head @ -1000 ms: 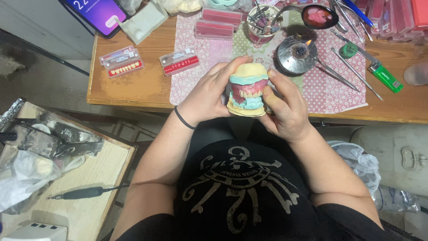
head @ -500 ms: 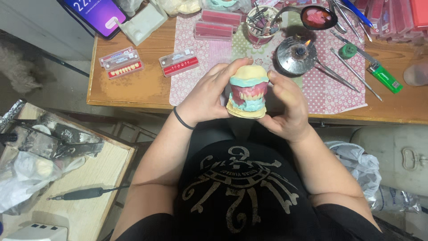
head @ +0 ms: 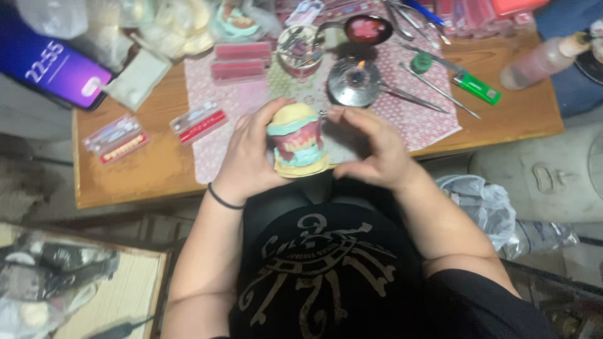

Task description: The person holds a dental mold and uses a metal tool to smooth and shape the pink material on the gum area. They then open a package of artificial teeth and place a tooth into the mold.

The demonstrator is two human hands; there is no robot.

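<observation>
Wooden bench (head: 151, 182) cluttered. Your left hand (head: 248, 160) now grips dental model (head: 297, 141) alone above front edge; right hand (head: 370, 150) has eased off, fingers loose beside it. Burner (head: 355, 81) behind, lighter (head: 477, 88) toward right edge, phone (head: 50, 66) at left corner.

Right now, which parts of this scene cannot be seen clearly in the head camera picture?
- Back of the dental model: hidden by the left hand in the head view.
- Right hand fingertips: whether they touch the model is blurred.
- Contents of the small cup: too small to tell.
- Phone: cut off by the left edge.
- Bottle: its far end merges with dark things at the right edge.
</observation>
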